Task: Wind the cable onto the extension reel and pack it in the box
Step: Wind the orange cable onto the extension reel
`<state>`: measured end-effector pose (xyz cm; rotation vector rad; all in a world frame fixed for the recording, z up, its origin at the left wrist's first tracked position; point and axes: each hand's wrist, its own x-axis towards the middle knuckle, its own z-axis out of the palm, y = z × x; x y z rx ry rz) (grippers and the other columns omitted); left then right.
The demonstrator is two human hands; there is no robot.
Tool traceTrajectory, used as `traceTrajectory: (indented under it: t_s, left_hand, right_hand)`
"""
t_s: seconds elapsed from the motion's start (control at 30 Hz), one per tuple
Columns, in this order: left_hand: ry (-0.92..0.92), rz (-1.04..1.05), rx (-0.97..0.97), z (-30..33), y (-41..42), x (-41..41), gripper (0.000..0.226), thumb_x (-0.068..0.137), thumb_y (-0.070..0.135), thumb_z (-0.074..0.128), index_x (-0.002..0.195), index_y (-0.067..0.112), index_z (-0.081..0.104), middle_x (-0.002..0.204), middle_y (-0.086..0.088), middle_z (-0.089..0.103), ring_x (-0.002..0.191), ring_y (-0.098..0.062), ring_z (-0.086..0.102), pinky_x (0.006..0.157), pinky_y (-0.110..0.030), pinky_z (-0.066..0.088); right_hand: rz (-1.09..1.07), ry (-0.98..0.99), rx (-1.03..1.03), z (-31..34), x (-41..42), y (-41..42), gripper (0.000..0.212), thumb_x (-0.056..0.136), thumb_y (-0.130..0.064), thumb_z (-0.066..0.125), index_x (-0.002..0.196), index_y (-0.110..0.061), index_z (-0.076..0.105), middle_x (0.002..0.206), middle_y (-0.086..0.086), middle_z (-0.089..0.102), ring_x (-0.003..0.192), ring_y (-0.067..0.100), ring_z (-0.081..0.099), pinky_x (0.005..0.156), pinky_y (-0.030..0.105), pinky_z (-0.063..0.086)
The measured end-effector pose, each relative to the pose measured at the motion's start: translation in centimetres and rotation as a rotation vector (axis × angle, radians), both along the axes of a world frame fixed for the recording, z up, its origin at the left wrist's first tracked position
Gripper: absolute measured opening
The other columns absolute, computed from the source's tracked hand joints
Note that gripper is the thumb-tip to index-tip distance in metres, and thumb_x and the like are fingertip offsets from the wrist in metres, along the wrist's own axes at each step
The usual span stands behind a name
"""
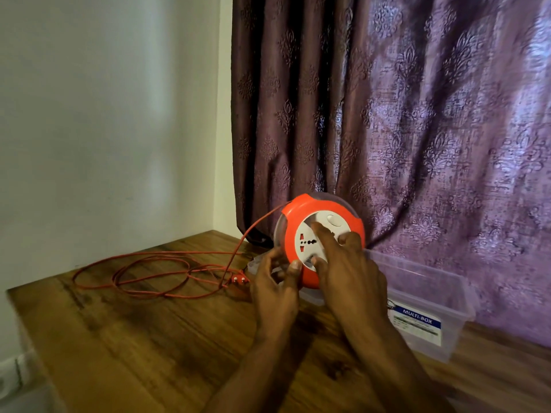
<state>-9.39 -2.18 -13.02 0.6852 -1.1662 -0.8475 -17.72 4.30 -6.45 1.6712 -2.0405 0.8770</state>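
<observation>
An orange round extension reel with a white socket face is held upright above the wooden table. My left hand grips its lower left rim. My right hand lies on the white socket face, fingers spread over it. A thin orange cable leaves the reel's top left and lies in loose loops on the table to the left. Its orange plug rests close to my left hand. A clear plastic box with a blue "MULTI-BOX" label stands to the right, partly behind my right hand.
A purple patterned curtain hangs right behind the reel and the box. A white wall meets the table at the back left. The table's left edge runs near a white socket strip at the bottom left corner.
</observation>
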Motion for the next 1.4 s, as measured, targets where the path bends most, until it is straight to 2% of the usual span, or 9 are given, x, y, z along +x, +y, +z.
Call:
traceTrajectory:
  t_s: [0.17,0.37,0.57,0.7,0.83,0.93,1.07,1.23,1.4]
  left_hand:
    - [-0.040,-0.025,-0.052,0.1,0.4,-0.3,0.032,0.088,0.020,0.070,0.116,0.026,0.055,0.108,0.023,0.059,0.093,0.022,0.057,0.080,-0.022,0.057]
    - [-0.027,-0.080,-0.087,0.4,0.4,-0.2,0.042,0.088,0.017,0.069,0.127,0.021,0.053,0.115,0.020,0.062,0.099,0.016,0.061,0.077,-0.010,0.053]
    - [-0.025,-0.056,-0.114,0.2,0.9,-0.3,0.040,0.088,0.020,0.069,0.124,0.021,0.053,0.115,0.019,0.063,0.102,0.010,0.062,0.083,-0.018,0.055]
    - [-0.049,-0.022,-0.173,0.3,1.4,-0.5,0.040,0.086,0.021,0.071,0.122,0.018,0.054,0.108,0.035,0.060,0.102,0.012,0.060,0.078,-0.008,0.051]
    - [-0.044,-0.034,-0.186,0.2,1.8,-0.7,0.044,0.081,0.032,0.068,0.121,0.022,0.054,0.114,0.019,0.063,0.101,0.003,0.064,0.078,-0.015,0.055]
    - [-0.047,-0.048,-0.186,0.2,1.8,-0.7,0.044,0.081,0.033,0.067,0.122,0.025,0.052,0.118,0.011,0.063,0.106,0.000,0.063,0.078,-0.015,0.055]
    - [-0.046,-0.053,-0.184,0.1,1.8,-0.9,0.044,0.083,0.032,0.067,0.123,0.020,0.052,0.120,0.005,0.063,0.109,-0.004,0.064,0.086,-0.028,0.058]
    - [-0.001,-0.040,-0.101,0.0,1.3,-1.0,0.037,0.088,0.020,0.071,0.118,0.023,0.051,0.110,0.027,0.058,0.099,0.009,0.063,0.085,-0.041,0.060]
    - [0.036,-0.045,-0.033,-0.1,0.9,-1.0,0.039,0.088,0.022,0.069,0.121,0.022,0.049,0.116,0.017,0.058,0.107,-0.003,0.061,0.088,-0.049,0.059]
  right_hand:
    - [-0.046,0.026,-0.052,-0.3,-0.8,-0.3,0.063,0.096,-0.036,0.051,0.146,-0.052,0.015,0.135,0.007,0.041,0.098,0.032,0.063,0.071,0.037,0.050]
    - [-0.031,0.049,-0.121,-0.2,-0.5,-0.2,0.065,0.096,-0.030,0.052,0.145,-0.052,0.016,0.134,0.007,0.038,0.099,0.031,0.062,0.072,0.040,0.053]
    - [-0.042,-0.035,-0.132,0.0,-0.5,0.1,0.060,0.090,-0.057,0.052,0.141,-0.050,0.023,0.124,0.007,0.054,0.100,0.034,0.062,0.071,0.039,0.048]
    - [-0.076,-0.304,-0.190,0.3,-1.0,-0.1,0.058,0.081,-0.069,0.054,0.132,-0.044,0.040,0.114,0.010,0.067,0.104,0.037,0.061,0.079,0.041,0.048]
    - [-0.052,-0.618,-0.202,0.4,-1.5,-0.3,0.056,0.076,-0.072,0.056,0.116,-0.033,0.052,0.110,0.011,0.069,0.104,0.035,0.061,0.086,0.042,0.050]
    - [0.074,-0.870,-0.211,0.8,-1.7,-0.4,0.051,0.077,-0.067,0.057,0.102,-0.023,0.055,0.082,0.005,0.076,0.075,0.025,0.069,0.072,0.040,0.054]
    - [0.279,-1.136,-0.211,0.9,-2.1,-0.7,0.045,0.089,-0.050,0.058,0.080,-0.006,0.061,0.065,0.007,0.074,0.026,0.015,0.037,0.037,0.018,0.030]
    - [0.274,-1.048,-0.155,1.2,-1.8,-0.5,0.033,0.089,-0.040,0.061,0.105,-0.011,0.056,0.070,0.006,0.074,0.037,0.021,0.051,0.042,0.027,0.040]
    - [0.042,-0.409,-0.182,1.1,-1.0,0.3,0.036,0.087,-0.038,0.063,0.119,-0.028,0.050,0.115,0.002,0.065,0.104,0.032,0.061,0.083,0.041,0.050]
